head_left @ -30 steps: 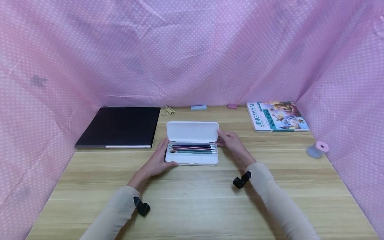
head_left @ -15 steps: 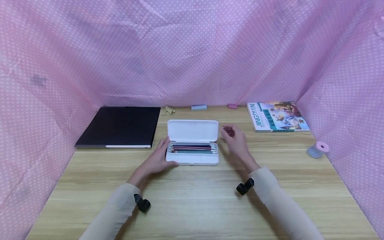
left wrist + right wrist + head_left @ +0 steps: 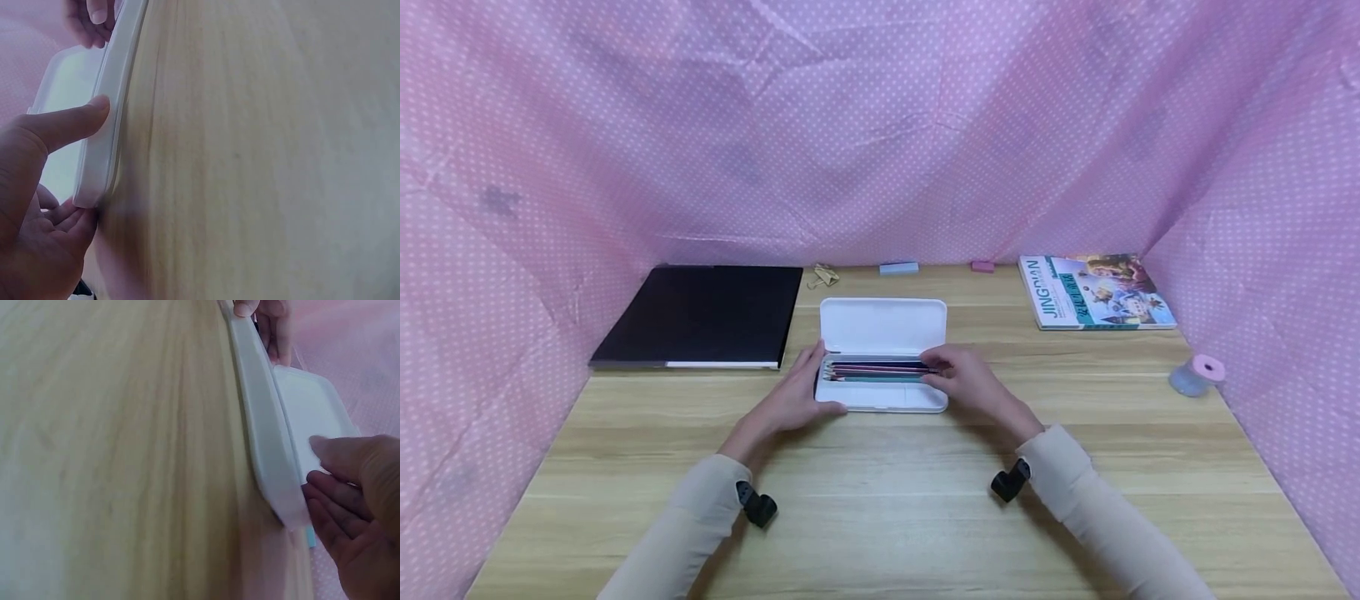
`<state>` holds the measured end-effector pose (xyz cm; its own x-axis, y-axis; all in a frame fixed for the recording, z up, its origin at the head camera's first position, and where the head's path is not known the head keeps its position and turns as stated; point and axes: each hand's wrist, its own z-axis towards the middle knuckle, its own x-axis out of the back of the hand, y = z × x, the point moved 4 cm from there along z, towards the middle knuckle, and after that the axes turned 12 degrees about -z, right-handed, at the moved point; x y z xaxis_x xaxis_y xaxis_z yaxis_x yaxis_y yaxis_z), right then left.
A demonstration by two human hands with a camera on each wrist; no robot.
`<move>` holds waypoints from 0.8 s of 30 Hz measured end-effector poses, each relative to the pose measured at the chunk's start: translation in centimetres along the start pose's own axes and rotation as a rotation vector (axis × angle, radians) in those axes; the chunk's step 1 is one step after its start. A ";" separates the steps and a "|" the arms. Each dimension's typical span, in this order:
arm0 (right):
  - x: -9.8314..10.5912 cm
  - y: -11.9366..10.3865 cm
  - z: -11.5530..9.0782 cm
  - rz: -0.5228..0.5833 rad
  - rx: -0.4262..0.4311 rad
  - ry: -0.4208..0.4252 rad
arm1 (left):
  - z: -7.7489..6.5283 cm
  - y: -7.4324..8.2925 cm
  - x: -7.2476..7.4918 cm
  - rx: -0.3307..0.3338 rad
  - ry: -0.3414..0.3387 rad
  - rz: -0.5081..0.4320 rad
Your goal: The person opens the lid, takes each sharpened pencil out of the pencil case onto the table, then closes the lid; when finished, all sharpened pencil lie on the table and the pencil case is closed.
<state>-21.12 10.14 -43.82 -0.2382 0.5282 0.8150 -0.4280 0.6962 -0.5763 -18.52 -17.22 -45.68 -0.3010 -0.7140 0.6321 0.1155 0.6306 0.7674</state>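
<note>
One left hand (image 3: 793, 402) grips an open, white, rectangular pencil case (image 3: 871, 395) on the wood-grain counter (image 3: 880, 500); the right hand (image 3: 972, 381), partly curled, is over slim coloured pencils (image 3: 876, 372) inside, its hold unclear.

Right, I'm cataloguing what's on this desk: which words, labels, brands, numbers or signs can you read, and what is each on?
"JINGDIAN": on the cover of the book, at right.
Chinese characters on its teal strip: too blurred to quote surely.
Smaller cover print: too small to read.
Pencils: any print is too small to read.
White pencil case: no text visible.
</note>
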 end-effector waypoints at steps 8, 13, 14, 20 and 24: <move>-0.1 -0.9 0.6 -0.134 0.054 -0.093 | 0.0 0.1 0.0 0.012 0.003 0.011; -0.3 -1.0 1.2 -0.148 0.050 -0.132 | 0.0 0.0 -0.1 0.009 -0.002 0.012; -0.3 -1.0 1.3 -0.151 0.054 -0.139 | 0.0 0.0 -0.1 0.009 -0.001 0.012; -0.5 -0.9 1.8 -0.124 0.043 -0.205 | 0.1 0.1 0.0 -0.010 0.001 0.013; -0.6 -0.8 1.9 -0.131 0.037 -0.226 | 0.1 0.1 0.0 -0.018 0.001 0.015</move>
<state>-22.28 8.33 -43.68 -0.3649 0.3098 0.8780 -0.4988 0.7312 -0.4653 -18.58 -17.16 -45.65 -0.2985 -0.7050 0.6434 0.1372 0.6354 0.7599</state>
